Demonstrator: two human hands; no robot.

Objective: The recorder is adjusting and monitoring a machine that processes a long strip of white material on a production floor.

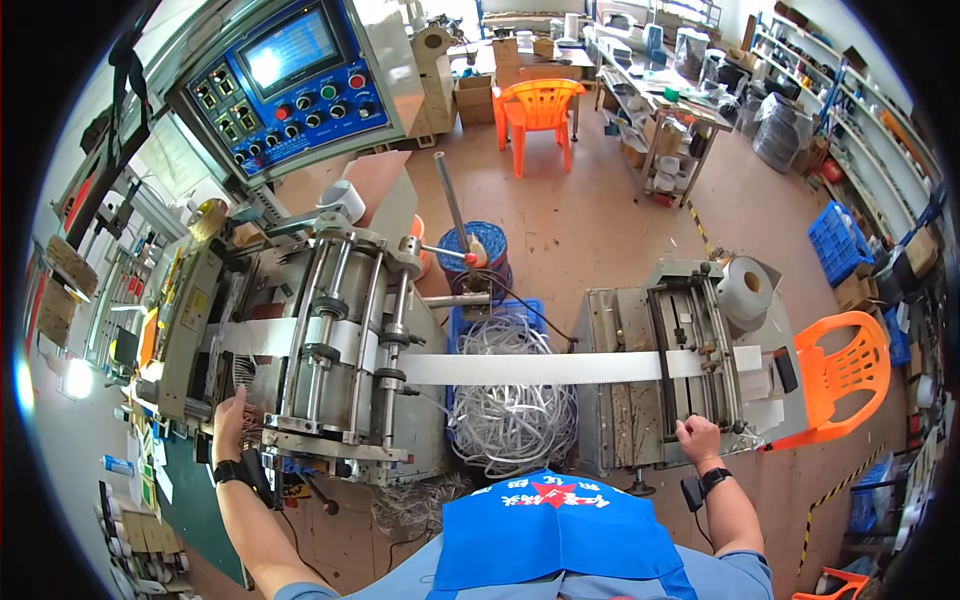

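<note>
At the near left corner of a roller machine, my left hand reaches up with its fingers drawn together; whatever they hold is too small to make out. My right hand is closed in a fist at the near edge of a smaller machine on the right, and its palm side is hidden. A white strip with a finely toothed near edge stretches between the two machines. It passes under the rollers on the left and beneath the bars on the right. Both wrists carry dark bands.
Below the strip, a blue crate holds tangled waste strips. A control panel stands at the upper left. A white roll sits behind the right machine, near an orange chair. Another orange chair stands farther back.
</note>
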